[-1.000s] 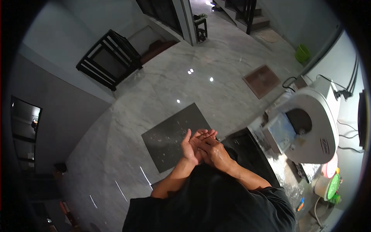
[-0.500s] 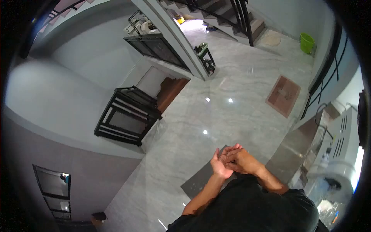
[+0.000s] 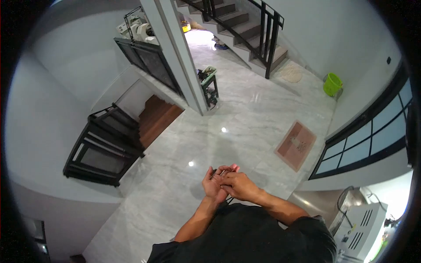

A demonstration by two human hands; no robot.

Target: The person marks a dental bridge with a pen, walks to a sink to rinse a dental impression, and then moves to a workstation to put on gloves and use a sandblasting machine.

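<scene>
The person's left hand (image 3: 213,184) was held palm-up with fingers loosely curled, and the right hand (image 3: 239,185) lay over it, fingertips pressed to the left fingers. A thin dark object (image 3: 214,176) showed between them; whether either hand gripped it could not be told. Both hands hovered above the glossy, grey-veined marble floor (image 3: 245,118). Beyond them on that floor lay a rectangular reddish-brown doormat (image 3: 296,145), and farther off stood a round, bright green plastic bucket (image 3: 332,84).

black short-sleeved t-shirt (image 3: 250,236), sleeves ending above elbows, bare forearms, bare left hand (image 3: 213,184), bare right hand (image 3: 239,185), no gloves
</scene>
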